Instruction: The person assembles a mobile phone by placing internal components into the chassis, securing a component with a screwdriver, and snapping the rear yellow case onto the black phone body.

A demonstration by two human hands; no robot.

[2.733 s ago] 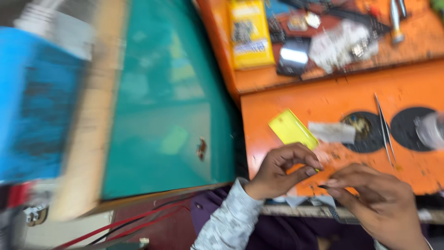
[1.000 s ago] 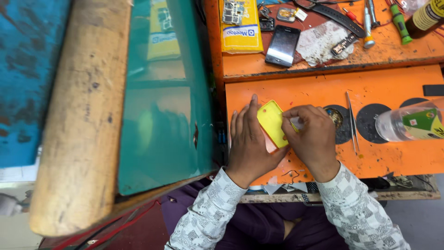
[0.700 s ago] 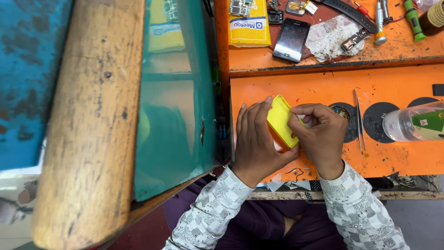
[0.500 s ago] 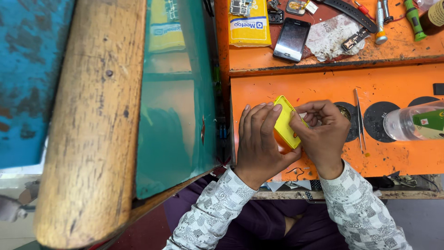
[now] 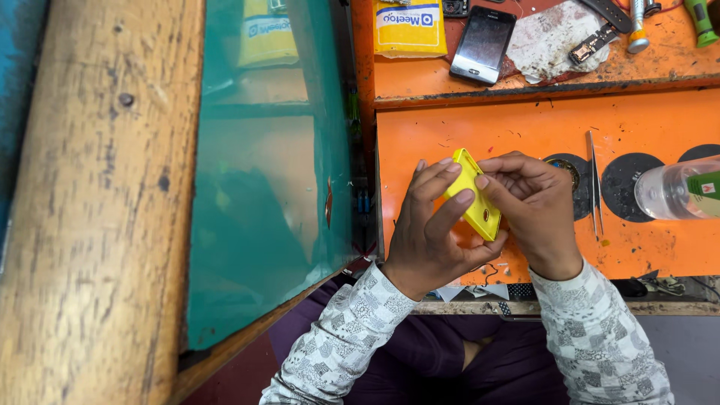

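Yellow plastic cover (image 5: pixel 474 196), thin, rectangular

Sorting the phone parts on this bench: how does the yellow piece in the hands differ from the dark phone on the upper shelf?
The yellow phone cover is bright yellow; the black phone is dark with a glossy screen. The cover is gripped on edge between both hands; the phone lies flat, untouched. Both are flat, roughly phone-sized rectangles.
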